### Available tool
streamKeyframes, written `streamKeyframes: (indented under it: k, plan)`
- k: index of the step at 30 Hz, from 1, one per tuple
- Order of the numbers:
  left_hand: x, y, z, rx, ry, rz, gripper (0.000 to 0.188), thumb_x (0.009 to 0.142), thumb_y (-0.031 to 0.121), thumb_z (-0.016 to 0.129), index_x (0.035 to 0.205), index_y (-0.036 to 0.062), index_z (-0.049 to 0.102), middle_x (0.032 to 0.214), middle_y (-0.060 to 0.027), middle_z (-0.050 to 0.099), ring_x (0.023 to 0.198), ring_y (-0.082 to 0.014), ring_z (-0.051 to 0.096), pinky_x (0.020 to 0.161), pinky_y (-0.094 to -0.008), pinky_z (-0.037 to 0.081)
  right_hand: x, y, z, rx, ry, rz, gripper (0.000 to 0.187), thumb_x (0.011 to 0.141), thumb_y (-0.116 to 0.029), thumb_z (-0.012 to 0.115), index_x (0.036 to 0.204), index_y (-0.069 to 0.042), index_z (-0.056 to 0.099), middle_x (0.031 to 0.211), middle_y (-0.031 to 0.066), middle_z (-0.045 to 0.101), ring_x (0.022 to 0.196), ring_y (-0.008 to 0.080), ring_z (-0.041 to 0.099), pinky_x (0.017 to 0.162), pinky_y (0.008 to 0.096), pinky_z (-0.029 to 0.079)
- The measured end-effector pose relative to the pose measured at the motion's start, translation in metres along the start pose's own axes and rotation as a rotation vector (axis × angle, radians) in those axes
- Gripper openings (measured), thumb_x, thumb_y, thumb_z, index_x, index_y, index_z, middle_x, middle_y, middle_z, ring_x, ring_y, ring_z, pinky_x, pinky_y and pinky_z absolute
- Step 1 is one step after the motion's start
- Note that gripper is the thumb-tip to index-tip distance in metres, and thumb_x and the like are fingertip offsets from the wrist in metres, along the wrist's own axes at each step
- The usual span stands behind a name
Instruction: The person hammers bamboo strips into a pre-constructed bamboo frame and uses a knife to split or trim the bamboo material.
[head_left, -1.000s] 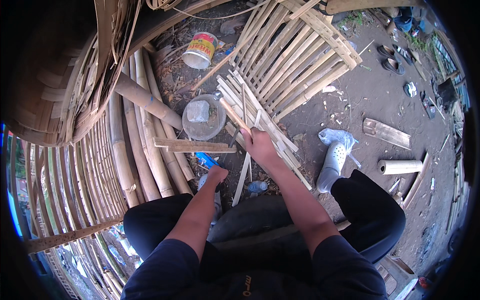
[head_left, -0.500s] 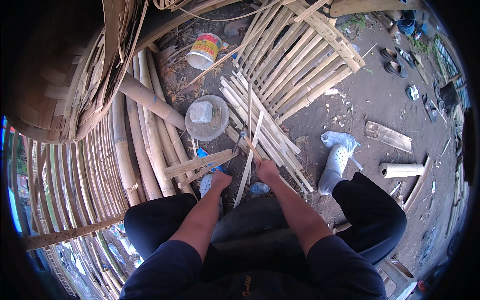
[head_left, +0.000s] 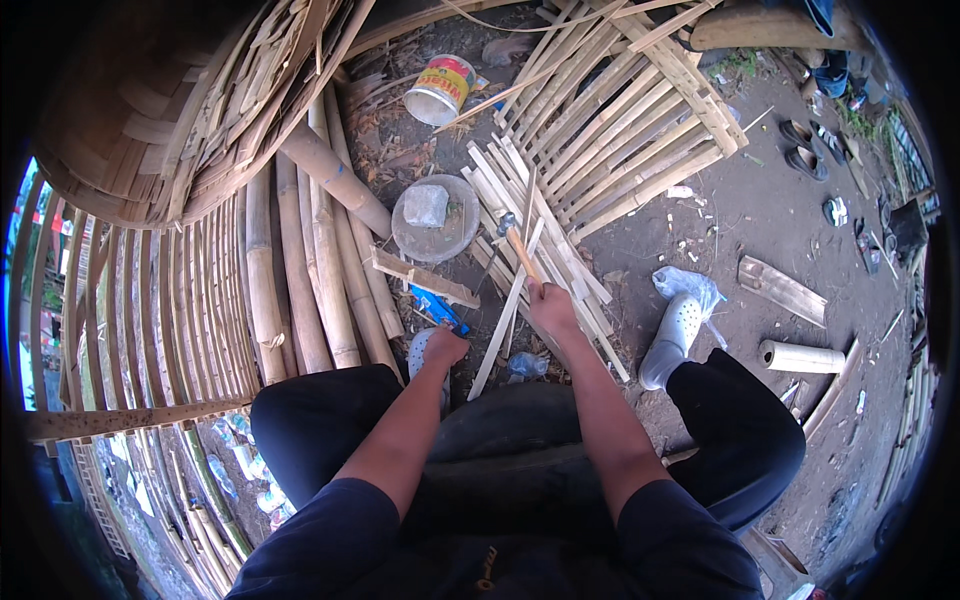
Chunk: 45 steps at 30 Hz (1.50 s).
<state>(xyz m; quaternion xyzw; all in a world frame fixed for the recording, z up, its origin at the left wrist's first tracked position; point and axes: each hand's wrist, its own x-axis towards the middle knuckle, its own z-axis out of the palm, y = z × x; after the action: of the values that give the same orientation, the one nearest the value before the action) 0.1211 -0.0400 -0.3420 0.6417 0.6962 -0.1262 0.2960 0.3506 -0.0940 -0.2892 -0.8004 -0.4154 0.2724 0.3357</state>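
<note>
1. Well, through my head camera the largest thing is one slatted rack (head_left: 170, 310) at far left.
2. I count at least four bamboo poles (head_left: 262, 270) side by side next to it, plus one crossing pole (head_left: 335, 180).
3. One slatted panel (head_left: 640, 120) spreads over the ground beyond the hands.
4. One pile of pale strips (head_left: 545, 225) lies against it, too overlapped for me to count.
5. One bucket (head_left: 440, 88), red and yellow, lies tipped at the far side.
6. One round grey disc (head_left: 425, 242) sits left of the strips, bearing one stone (head_left: 426, 206).
7. One short bamboo piece (head_left: 425, 278), tan and narrow, slants just below the disc.
8. One hammer (head_left: 522, 252) shows a light wooden handle and a grey metal head; it is over the strips, head pointing away from me.
9. My right hand (head_left: 551, 307) is wrapped round its handle.
10. My left hand (head_left: 446, 347) is curled beside one blue packet (head_left: 435, 308) and a white clog (head_left: 418, 352), one of two; I cannot tell whether it grasps anything.
</note>
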Motion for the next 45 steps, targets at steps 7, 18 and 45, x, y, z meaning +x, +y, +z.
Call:
streamKeyframes:
  k: [7,18,45]
  plan:
    - [0.009,0.006,0.006,-0.099,-0.223,-0.077,0.029,0.067,0.024,0.06,0.084,0.0004,0.065,0.074,-0.0144,0.067,0.07,-0.0254,0.067,0.066,-0.0371,0.052,-0.025,0.008,0.006,0.214,-0.055,-0.274,0.044,0.09,-0.036,0.053,0.074,0.004,0.058,0.056,0.0197,0.053,0.055,0.039,0.056,0.055,0.0433,0.045]
    - [0.053,-0.035,0.048,0.064,-0.008,0.3,0.044,0.073,0.04,0.063,0.091,0.0003,0.065,0.072,-0.0148,0.065,0.063,-0.0236,0.064,0.06,-0.0371,0.049,-0.055,-0.042,0.015,-0.177,-0.125,-0.862,0.033,0.082,-0.034,0.064,0.075,-0.004,0.054,0.057,0.0146,0.057,0.052,0.0321,0.06,0.05,0.0407,0.049]
    - [0.025,0.002,0.009,-0.054,-0.154,-0.03,0.051,0.072,0.025,0.06,0.116,-0.0001,0.057,0.113,-0.0209,0.061,0.107,-0.0323,0.059,0.092,-0.0403,0.047,-0.03,0.069,0.039,0.71,-0.2,-0.126,0.048,0.098,-0.035,0.044,0.06,-0.006,0.046,0.052,-0.0039,0.043,0.048,0.0054,0.038,0.045,0.0253,0.033]
